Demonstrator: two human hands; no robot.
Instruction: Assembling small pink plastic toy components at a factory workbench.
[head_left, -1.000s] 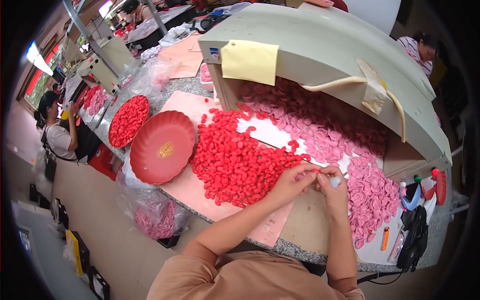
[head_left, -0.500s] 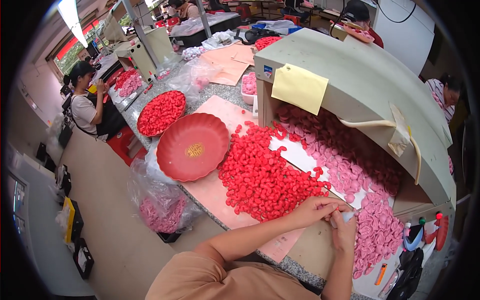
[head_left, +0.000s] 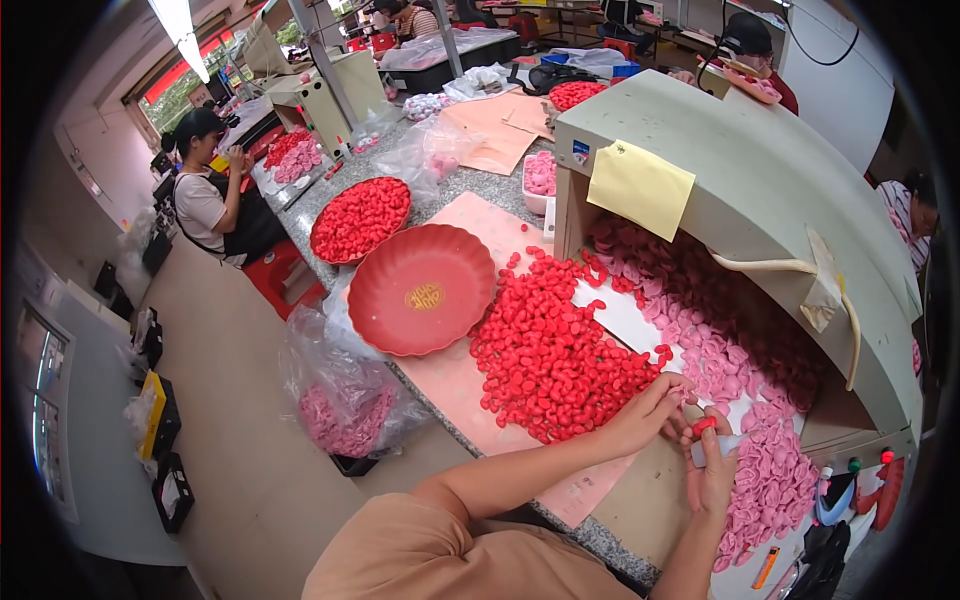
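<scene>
My left hand is closed, its thumb and fingertips pinching what looks like a small pink shell-like piece. Just beside it, my right hand grips a small pale squeeze bottle, and a red bean-shaped piece sits at its fingertips. A large heap of glossy red pieces spreads over the pink sheet to the left of my hands. To the right lies a pile of pink curved pieces, which continues under the grey hood.
A grey hood arches over the right side, with a yellow note on it. An empty red fluted plate stands left, before a filled red bowl. A plastic bag of pink pieces is below the table edge. Another person sits far left.
My hands have come apart slightly. A red piece now shows at my right fingertips and a pink one at my left. The whole view has shifted, moving the scene rightward and slightly down.
</scene>
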